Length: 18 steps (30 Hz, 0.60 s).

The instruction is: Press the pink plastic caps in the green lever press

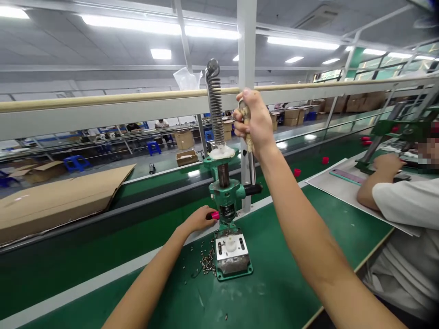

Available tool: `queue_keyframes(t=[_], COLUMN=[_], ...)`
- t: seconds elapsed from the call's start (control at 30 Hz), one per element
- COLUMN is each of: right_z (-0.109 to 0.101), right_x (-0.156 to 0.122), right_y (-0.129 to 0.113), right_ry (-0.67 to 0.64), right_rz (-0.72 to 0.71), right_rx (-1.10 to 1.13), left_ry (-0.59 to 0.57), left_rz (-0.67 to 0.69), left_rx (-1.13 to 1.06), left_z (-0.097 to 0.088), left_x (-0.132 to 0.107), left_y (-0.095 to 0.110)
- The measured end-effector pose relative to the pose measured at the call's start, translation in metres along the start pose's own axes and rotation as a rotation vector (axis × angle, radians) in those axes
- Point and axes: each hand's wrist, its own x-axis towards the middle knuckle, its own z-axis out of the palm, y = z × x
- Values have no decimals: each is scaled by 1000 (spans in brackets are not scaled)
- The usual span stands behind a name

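Gripping the wooden lever handle (248, 139) high for leverage, your right hand (254, 121) clamps above the green hand press (224, 194). Your left hand (198, 219) seems closed on a pink part (215, 215) at its side.

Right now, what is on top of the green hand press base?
The green hand press base carries a metal block with a white plastic part; whatever lies beneath the block is covered.

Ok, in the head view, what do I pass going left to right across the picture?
Flat cardboard sheet → left hand → green hand press → right hand → small red cup → second red cup → purple-and-teal strip → co-worker's hand
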Motion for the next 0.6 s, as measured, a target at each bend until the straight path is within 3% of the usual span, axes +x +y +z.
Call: queue_keyframes(t=[0.1, 0.27, 0.3, 0.43, 0.6], right_z=[0, -2, -3, -8, -10], right_x=[1, 3, 5, 9, 5], right_y=[0, 0, 1, 3, 2], right_ry=[16, 6, 20, 51, -8], right_rz=[-12, -8, 1, 20, -18], right_rx=[-9, -16, -27, -72, -36], left_ry=[141, 560, 566, 413, 296], left_rz=[-28, -75, -49, 118, 128], left_rx=[-9, -307, -368, -387, -521], left_z=[11, 23, 25, 32, 42], left_x=[-14, -47, -55, -76, -84], left_y=[6, 27, 34, 62, 82])
